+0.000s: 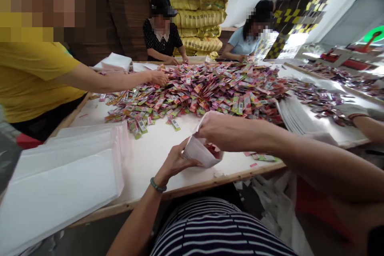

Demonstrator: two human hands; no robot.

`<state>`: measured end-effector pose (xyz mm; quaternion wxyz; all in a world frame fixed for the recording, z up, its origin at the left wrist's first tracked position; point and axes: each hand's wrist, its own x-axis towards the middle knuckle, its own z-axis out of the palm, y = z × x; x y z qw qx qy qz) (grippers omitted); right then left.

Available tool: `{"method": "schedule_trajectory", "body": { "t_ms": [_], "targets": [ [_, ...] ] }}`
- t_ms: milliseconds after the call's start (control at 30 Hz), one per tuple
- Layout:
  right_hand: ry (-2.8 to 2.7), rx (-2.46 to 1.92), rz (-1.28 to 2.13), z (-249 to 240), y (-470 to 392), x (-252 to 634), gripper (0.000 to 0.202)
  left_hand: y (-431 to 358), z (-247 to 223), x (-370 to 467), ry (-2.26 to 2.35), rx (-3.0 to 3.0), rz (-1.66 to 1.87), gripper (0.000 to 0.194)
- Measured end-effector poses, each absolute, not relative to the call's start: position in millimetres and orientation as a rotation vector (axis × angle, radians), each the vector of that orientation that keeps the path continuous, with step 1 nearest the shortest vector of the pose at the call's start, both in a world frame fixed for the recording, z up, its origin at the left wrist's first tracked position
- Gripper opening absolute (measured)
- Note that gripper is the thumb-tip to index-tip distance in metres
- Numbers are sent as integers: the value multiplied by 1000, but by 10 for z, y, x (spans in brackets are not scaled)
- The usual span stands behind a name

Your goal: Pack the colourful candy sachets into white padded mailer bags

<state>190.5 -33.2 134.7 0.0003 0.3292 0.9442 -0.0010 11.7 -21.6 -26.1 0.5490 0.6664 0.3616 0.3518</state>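
Basically, white table (144,168) w/ wood edging is the biggest thing; heap of small colorful packets (207,88) covers its middle, a co-worker's hand (160,78) at the heap's L side. Stack of flat white sleeves (69,172) on my L, another stack (295,118) on my R. Open white bag (202,153) is btwn heap & my striped top (222,228), over the table's near part, w/ red stuff (213,150) inside. My L hand (177,159) grips its side; R hand (213,130) is curled at its mouth, can't tell if holding anything. Green bracelet (158,185), L wrist.
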Motion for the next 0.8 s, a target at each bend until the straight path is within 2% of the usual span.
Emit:
{"method": "schedule_trajectory", "body": {
  "t_ms": [67,133,167,233,267,300,367,433,600,800],
  "targets": [
    [3140,1284,-29,1485,-484,2164,22,-224,-267,104,845,1590,812,68],
    [3258,1686,-128,1375,-609,2428,22,-236,-268,100,847,1608,846,74],
    [3242,1875,-288,1218,-648,2540,31,-241,-265,104,837,1628,864,78],
    [3174,2113,-688,762,-669,2672,67,-241,-247,127,802,1664,889,83],
    [3117,2170,-905,510,-658,2683,74,-236,-231,147,782,1675,889,82],
    [3058,2157,-1139,276,-638,2659,67,-229,-206,169,775,1683,887,76],
    [2943,2282,-1531,-50,-587,2550,39,-220,-129,222,828,1686,908,52],
    [2834,2464,-1815,-139,-550,2459,32,-236,-18,271,949,1648,993,37],
    [2570,2507,-2337,11,-608,2570,33,-379,80,368,1089,1408,1123,48],
    [1877,2342,-3007,-404,-560,2583,42,-415,-546,533,1136,1182,1037,53]
  ]
}}
